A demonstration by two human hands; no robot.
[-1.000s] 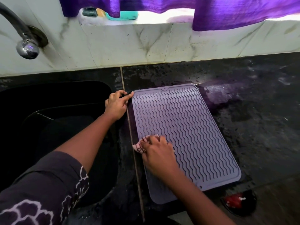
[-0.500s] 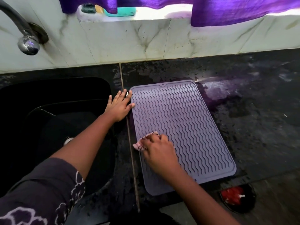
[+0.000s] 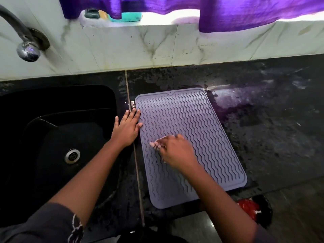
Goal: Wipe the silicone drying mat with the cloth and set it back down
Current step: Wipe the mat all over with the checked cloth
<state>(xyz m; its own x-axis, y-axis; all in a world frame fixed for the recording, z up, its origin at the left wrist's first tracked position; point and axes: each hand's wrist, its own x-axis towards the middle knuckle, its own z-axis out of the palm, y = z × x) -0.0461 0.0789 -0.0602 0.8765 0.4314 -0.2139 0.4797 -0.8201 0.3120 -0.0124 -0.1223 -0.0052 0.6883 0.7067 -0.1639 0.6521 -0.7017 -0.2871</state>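
A lavender silicone drying mat [image 3: 201, 134] with wavy ridges lies flat on the wet black counter, right of the sink. My left hand [image 3: 127, 128] rests flat with fingers spread on the counter, its fingertips and thumb touching the mat's left edge. My right hand [image 3: 175, 151] presses a small pink-and-white patterned cloth [image 3: 156, 144] onto the mat's left middle. Only the cloth's left end shows from under my fingers; the hand is blurred with motion.
A black sink [image 3: 57, 137] with a metal drain [image 3: 72, 156] lies at the left, under a tap [image 3: 26, 50]. The marble backsplash [image 3: 157, 48] runs behind, purple curtains [image 3: 245, 11] above. A red-and-black object [image 3: 250, 208] sits below the counter's front edge.
My left hand has gone from gripping the mat's upper left edge to lying flat and spread beside it. My right hand with the cloth has slid rightward, further onto the mat.
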